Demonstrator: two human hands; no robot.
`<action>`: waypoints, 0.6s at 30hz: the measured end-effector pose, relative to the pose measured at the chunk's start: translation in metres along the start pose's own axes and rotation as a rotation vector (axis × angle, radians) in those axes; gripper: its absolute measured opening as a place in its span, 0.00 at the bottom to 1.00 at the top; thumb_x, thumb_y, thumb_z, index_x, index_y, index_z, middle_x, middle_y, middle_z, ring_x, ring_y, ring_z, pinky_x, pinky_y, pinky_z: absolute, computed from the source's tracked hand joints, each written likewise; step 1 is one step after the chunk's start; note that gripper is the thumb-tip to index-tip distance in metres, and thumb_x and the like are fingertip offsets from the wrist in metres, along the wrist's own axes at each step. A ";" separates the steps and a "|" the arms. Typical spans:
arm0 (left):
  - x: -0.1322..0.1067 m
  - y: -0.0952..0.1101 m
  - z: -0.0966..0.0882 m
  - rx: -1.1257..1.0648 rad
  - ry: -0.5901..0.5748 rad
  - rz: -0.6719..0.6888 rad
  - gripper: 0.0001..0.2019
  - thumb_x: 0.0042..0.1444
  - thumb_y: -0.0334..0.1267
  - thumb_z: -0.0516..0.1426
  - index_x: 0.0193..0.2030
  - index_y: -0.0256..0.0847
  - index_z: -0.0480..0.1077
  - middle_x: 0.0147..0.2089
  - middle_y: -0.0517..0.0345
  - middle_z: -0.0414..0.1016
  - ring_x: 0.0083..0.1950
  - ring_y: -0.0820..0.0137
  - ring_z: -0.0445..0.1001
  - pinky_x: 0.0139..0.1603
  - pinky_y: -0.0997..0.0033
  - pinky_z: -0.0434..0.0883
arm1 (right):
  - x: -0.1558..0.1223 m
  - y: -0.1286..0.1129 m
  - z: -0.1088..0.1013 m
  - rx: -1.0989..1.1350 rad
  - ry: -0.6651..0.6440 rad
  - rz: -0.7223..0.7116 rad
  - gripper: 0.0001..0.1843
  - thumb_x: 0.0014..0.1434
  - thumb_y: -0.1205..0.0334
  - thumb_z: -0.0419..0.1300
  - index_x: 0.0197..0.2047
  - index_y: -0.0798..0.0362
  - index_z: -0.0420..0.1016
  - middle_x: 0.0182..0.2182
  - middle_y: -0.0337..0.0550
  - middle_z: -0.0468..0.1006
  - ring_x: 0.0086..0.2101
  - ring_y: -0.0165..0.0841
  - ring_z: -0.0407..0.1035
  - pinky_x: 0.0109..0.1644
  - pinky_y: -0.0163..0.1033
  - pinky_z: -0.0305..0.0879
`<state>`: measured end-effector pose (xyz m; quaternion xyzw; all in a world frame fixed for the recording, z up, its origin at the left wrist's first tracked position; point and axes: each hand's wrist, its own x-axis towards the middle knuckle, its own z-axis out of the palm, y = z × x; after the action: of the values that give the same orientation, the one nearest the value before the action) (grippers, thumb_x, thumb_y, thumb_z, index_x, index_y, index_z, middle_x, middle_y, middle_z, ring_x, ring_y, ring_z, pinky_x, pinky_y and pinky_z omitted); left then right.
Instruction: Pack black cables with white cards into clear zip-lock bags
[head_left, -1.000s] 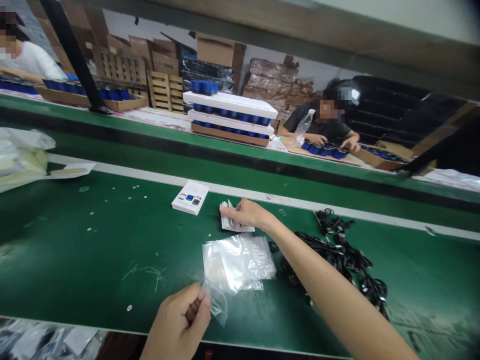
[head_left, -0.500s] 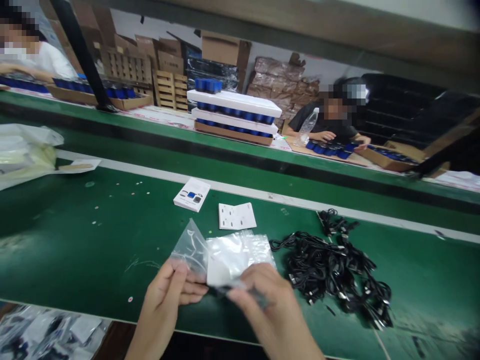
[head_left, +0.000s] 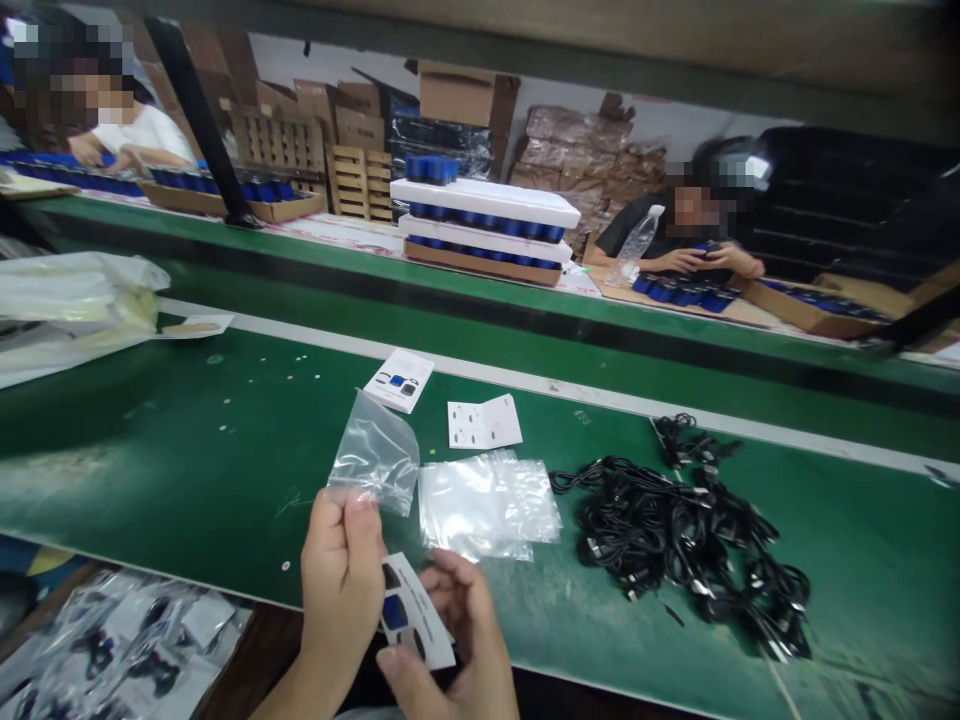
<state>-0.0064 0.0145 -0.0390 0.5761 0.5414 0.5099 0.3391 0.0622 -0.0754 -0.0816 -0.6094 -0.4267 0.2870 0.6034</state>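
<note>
moved: since the earlier frame, the small clear bag (head_left: 373,455) had lifted clear of the stack in the left hand (head_left: 339,575), and a printed card (head_left: 411,612) had come into the right hand (head_left: 465,630).
grip: left pinched the bag's lower edge; right curled half closed around the card.
containers: a stack of clear bags (head_left: 487,505) lay flat on the green desk (head_left: 150,440); filled bags (head_left: 127,640) lay heaped below its edge.
around: black cables (head_left: 675,530) lay piled right of the stack; a white sheet (head_left: 484,422) and a white leaflet (head_left: 397,380) lay beyond.

We look down on a green conveyor bench (head_left: 187,470) bearing a tangled heap of black cables (head_left: 675,530), a pile of clear plastic bags (head_left: 487,508), a printed white card (head_left: 398,381), a white paper sheet (head_left: 484,421), and a white plastic-wrapped bundle (head_left: 75,295) at the left.
</note>
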 end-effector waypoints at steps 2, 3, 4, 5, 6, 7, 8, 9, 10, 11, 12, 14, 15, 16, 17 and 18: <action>0.000 0.002 0.001 0.005 0.017 0.005 0.12 0.62 0.40 0.46 0.27 0.45 0.56 0.18 0.71 0.58 0.18 0.76 0.60 0.18 0.79 0.62 | -0.004 0.006 0.003 0.109 -0.113 0.125 0.17 0.51 0.57 0.62 0.43 0.53 0.71 0.27 0.43 0.78 0.25 0.35 0.73 0.29 0.36 0.71; -0.001 0.003 0.001 0.010 0.020 0.011 0.12 0.62 0.40 0.46 0.27 0.45 0.55 0.18 0.71 0.58 0.17 0.76 0.60 0.18 0.79 0.62 | -0.004 0.007 0.003 0.116 -0.148 0.161 0.11 0.52 0.57 0.61 0.37 0.54 0.73 0.23 0.42 0.78 0.22 0.34 0.72 0.26 0.35 0.70; -0.001 0.004 0.001 0.017 0.015 0.019 0.12 0.62 0.39 0.46 0.26 0.45 0.55 0.17 0.71 0.58 0.17 0.76 0.60 0.18 0.79 0.61 | -0.002 0.006 0.001 0.090 -0.163 0.171 0.08 0.53 0.57 0.60 0.30 0.54 0.73 0.19 0.40 0.76 0.20 0.33 0.71 0.23 0.34 0.67; -0.001 0.005 0.000 0.028 0.005 0.032 0.12 0.62 0.39 0.46 0.26 0.45 0.56 0.17 0.71 0.58 0.17 0.76 0.60 0.18 0.79 0.61 | 0.001 0.004 -0.002 0.041 -0.162 0.150 0.10 0.54 0.58 0.59 0.25 0.54 0.72 0.17 0.39 0.75 0.19 0.32 0.69 0.22 0.32 0.65; -0.001 0.006 -0.001 0.042 -0.008 0.047 0.13 0.61 0.39 0.47 0.25 0.45 0.56 0.16 0.71 0.59 0.16 0.76 0.60 0.18 0.79 0.61 | 0.004 0.000 -0.006 -0.025 -0.148 0.098 0.12 0.55 0.60 0.58 0.22 0.53 0.70 0.16 0.39 0.73 0.18 0.31 0.69 0.21 0.32 0.64; -0.001 0.007 -0.003 0.061 -0.023 0.064 0.13 0.61 0.38 0.47 0.24 0.45 0.57 0.16 0.70 0.60 0.17 0.76 0.61 0.19 0.79 0.62 | 0.008 -0.004 -0.011 -0.102 -0.124 0.018 0.13 0.55 0.62 0.57 0.20 0.53 0.70 0.15 0.38 0.72 0.18 0.30 0.68 0.22 0.32 0.63; 0.000 0.008 -0.004 0.081 -0.038 0.080 0.13 0.60 0.38 0.48 0.23 0.44 0.58 0.16 0.70 0.61 0.17 0.76 0.62 0.19 0.79 0.62 | 0.011 -0.009 -0.017 -0.182 -0.093 -0.083 0.14 0.56 0.64 0.57 0.19 0.53 0.69 0.16 0.38 0.71 0.18 0.30 0.67 0.22 0.31 0.62; 0.000 0.008 -0.006 0.105 -0.052 0.095 0.13 0.59 0.38 0.49 0.23 0.44 0.59 0.16 0.69 0.63 0.17 0.76 0.63 0.20 0.79 0.63 | 0.014 -0.013 -0.023 -0.256 -0.060 -0.194 0.13 0.56 0.67 0.56 0.20 0.53 0.70 0.16 0.38 0.70 0.18 0.29 0.66 0.22 0.31 0.61; 0.000 0.008 -0.008 0.132 -0.065 0.108 0.13 0.58 0.38 0.50 0.22 0.44 0.60 0.15 0.69 0.63 0.18 0.76 0.64 0.21 0.79 0.62 | 0.016 -0.017 -0.029 -0.318 -0.025 -0.303 0.12 0.57 0.69 0.55 0.23 0.53 0.71 0.16 0.38 0.69 0.18 0.28 0.66 0.22 0.32 0.60; 0.000 0.008 -0.010 0.159 -0.076 0.117 0.13 0.58 0.38 0.51 0.22 0.43 0.60 0.15 0.69 0.64 0.17 0.76 0.64 0.21 0.79 0.62 | 0.018 -0.019 -0.033 -0.369 0.009 -0.403 0.10 0.57 0.71 0.55 0.26 0.53 0.73 0.17 0.38 0.69 0.18 0.29 0.65 0.22 0.32 0.60; -0.001 0.007 -0.011 0.185 -0.093 0.128 0.13 0.57 0.38 0.51 0.22 0.43 0.61 0.15 0.69 0.63 0.17 0.76 0.63 0.21 0.79 0.61 | 0.019 -0.021 -0.037 -0.410 0.035 -0.490 0.09 0.56 0.73 0.54 0.30 0.53 0.73 0.18 0.39 0.70 0.18 0.30 0.66 0.22 0.33 0.59; -0.005 0.006 -0.012 0.243 -0.138 0.180 0.13 0.58 0.39 0.51 0.23 0.43 0.62 0.15 0.69 0.64 0.17 0.76 0.63 0.20 0.79 0.60 | 0.021 -0.021 -0.042 -0.472 0.064 -0.618 0.11 0.56 0.75 0.54 0.39 0.54 0.74 0.20 0.41 0.72 0.21 0.32 0.69 0.24 0.35 0.61; -0.007 0.006 -0.012 0.275 -0.160 0.225 0.13 0.59 0.39 0.50 0.23 0.43 0.62 0.16 0.69 0.65 0.17 0.76 0.64 0.19 0.79 0.60 | 0.021 -0.020 -0.043 -0.503 0.070 -0.652 0.13 0.56 0.75 0.53 0.42 0.54 0.73 0.23 0.44 0.74 0.22 0.34 0.70 0.25 0.35 0.63; -0.009 0.006 -0.011 0.305 -0.184 0.284 0.12 0.59 0.38 0.50 0.24 0.43 0.63 0.16 0.68 0.66 0.17 0.76 0.66 0.19 0.79 0.61 | 0.022 -0.018 -0.044 -0.540 0.071 -0.668 0.14 0.57 0.74 0.53 0.45 0.55 0.72 0.25 0.45 0.76 0.24 0.35 0.71 0.26 0.36 0.64; -0.010 0.007 -0.011 0.338 -0.203 0.353 0.12 0.59 0.37 0.50 0.25 0.43 0.64 0.17 0.68 0.67 0.17 0.76 0.67 0.19 0.80 0.61 | 0.022 -0.017 -0.044 -0.585 0.070 -0.671 0.14 0.58 0.73 0.52 0.46 0.55 0.72 0.26 0.46 0.76 0.24 0.35 0.71 0.26 0.37 0.65; -0.012 0.007 -0.011 0.374 -0.211 0.426 0.11 0.59 0.36 0.50 0.26 0.43 0.65 0.17 0.68 0.68 0.16 0.76 0.67 0.19 0.80 0.62 | 0.022 -0.017 -0.044 -0.639 0.068 -0.664 0.14 0.59 0.72 0.52 0.46 0.56 0.72 0.26 0.47 0.76 0.24 0.36 0.71 0.26 0.37 0.65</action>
<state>-0.0134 -0.0003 -0.0324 0.7788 0.4547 0.3986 0.1668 0.1078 -0.0792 -0.0567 -0.6044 -0.6459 -0.0877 0.4581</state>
